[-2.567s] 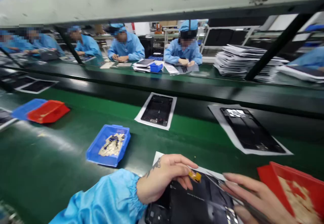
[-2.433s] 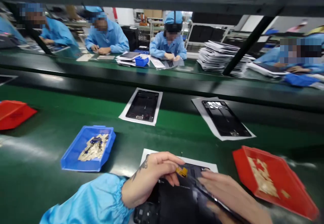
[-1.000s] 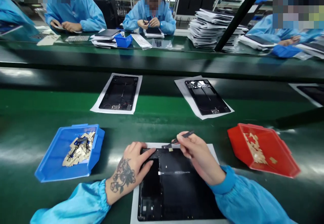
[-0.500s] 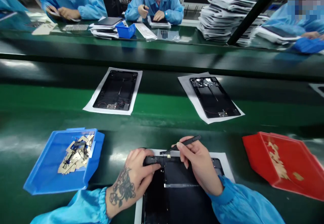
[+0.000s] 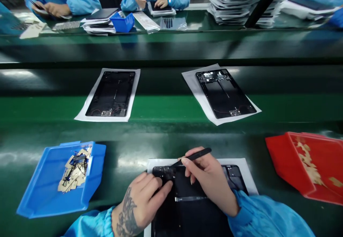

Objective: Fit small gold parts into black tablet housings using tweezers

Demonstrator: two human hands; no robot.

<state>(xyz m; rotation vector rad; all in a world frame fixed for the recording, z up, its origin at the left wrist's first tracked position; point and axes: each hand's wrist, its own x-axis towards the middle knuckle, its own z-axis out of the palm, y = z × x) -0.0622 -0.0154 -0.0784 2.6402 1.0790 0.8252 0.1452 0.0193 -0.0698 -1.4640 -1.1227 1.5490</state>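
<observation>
Well between bins, the right hand pinches tweezers at the tablet's edge (left hand: grip unclear).

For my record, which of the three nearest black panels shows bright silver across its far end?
The far-right panel, lying askew. The far-left panel is dark there; the near panel, partly covered, shows none in view.

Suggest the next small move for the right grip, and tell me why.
Probably a light, careful nudge with the dark tool at the top edge of the black panel. The right grip holds the tool with its tip by that edge, and the left grip lies over the panel nearby, so it could steady it. Whether the tip touches is hard to tell.
</observation>
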